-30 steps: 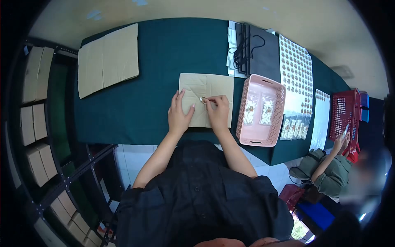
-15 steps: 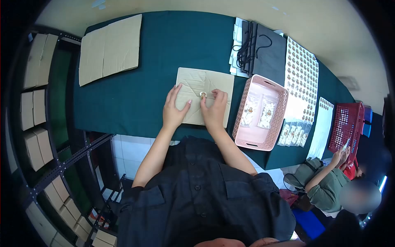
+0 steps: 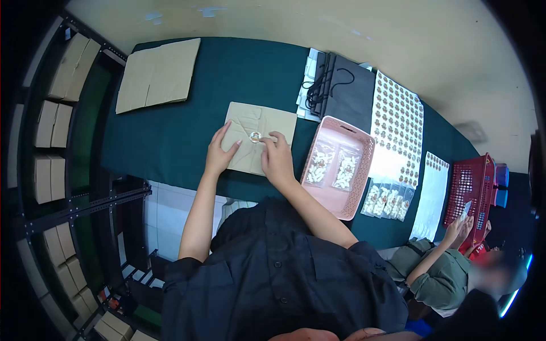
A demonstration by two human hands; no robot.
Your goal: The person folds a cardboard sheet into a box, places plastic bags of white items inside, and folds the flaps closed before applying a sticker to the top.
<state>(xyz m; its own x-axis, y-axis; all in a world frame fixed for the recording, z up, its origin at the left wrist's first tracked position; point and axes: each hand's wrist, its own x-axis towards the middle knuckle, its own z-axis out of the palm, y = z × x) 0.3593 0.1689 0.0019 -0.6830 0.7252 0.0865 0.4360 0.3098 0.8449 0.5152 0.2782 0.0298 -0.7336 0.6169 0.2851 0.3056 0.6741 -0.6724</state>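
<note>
A folded light-brown paper packet (image 3: 244,159) lies on the dark green tablecloth in front of me, with a round sticker (image 3: 255,137) near its middle. My left hand (image 3: 221,150) rests on the packet's left side, fingers apart and holding nothing. At the sticker's right edge, my right hand (image 3: 277,159) touches the surface with a fingertip, its fingers spread and bent. To the right, a pink basket (image 3: 336,206) holds two clear bags of white pieces (image 3: 344,170).
Cardboard sheets (image 3: 159,75) lie at the back left. Black bags with cords (image 3: 350,94), a sticker sheet (image 3: 396,131) and filled clear bags (image 3: 388,199) are at the right. Beyond are a red basket (image 3: 469,187) and a person in green (image 3: 441,273). Boxes fill the left shelves.
The whole view has shifted and turned. My right fingers have moved off the sticker to its right side, uncovering it. My left hand stays at the packet's left side.
</note>
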